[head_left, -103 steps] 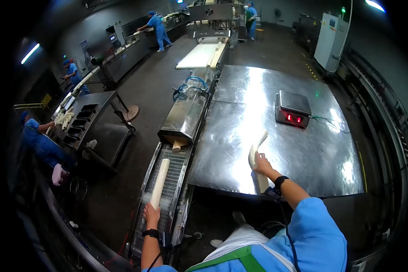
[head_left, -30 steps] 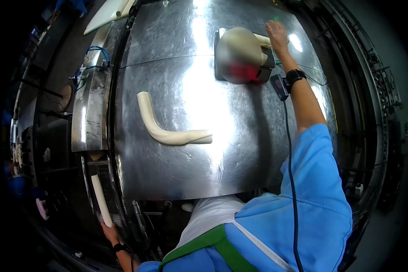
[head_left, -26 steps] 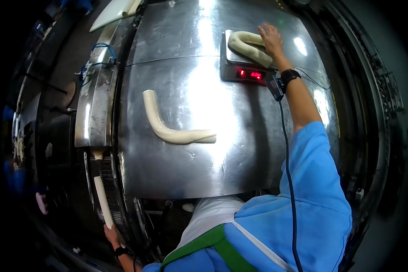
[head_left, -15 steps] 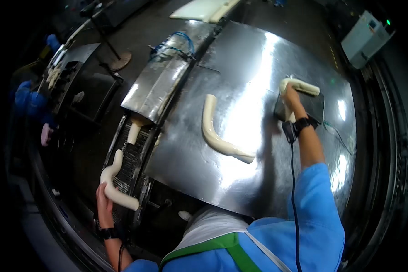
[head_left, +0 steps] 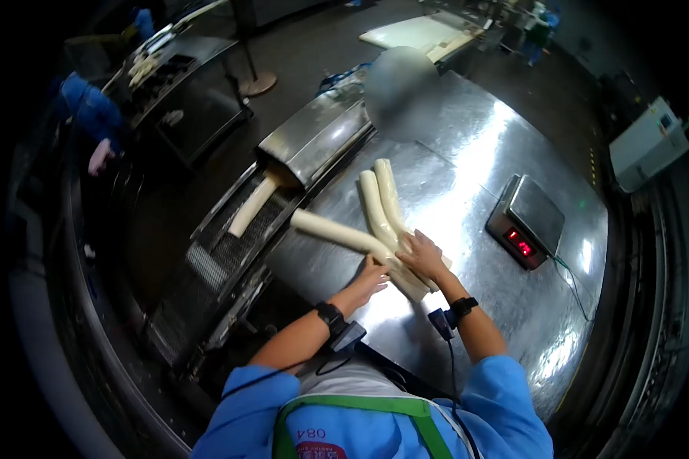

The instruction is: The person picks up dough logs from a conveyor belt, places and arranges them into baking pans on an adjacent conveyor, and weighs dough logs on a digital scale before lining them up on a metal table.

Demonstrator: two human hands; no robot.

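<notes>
Three pale, smooth dough rolls lie close together on the metal table (head_left: 482, 260). The leftmost roll (head_left: 329, 229) slants in from the left, and my left hand (head_left: 364, 283) curls its fingers round its near part. Beside it, the middle roll (head_left: 373, 203) and the right roll (head_left: 389, 195) run side by side away from me. My right hand (head_left: 423, 256) rests on their near part with its fingers somewhat spread. Another roll (head_left: 253, 206) sticks out of the metal housing onto the mesh conveyor (head_left: 214, 264).
A scale (head_left: 527, 222) with red digits stands on the table at the right, its cable (head_left: 574, 287) trailing off. The metal housing (head_left: 318, 138) stands over the conveyor at the left. A co-worker (head_left: 88, 103) is at a far-left table. A blurred patch hides the table's far left corner.
My left hand and its roll have moved from the conveyor onto the table. My right hand has come back from the scale with its roll to the roll lying there. The view has turned.
</notes>
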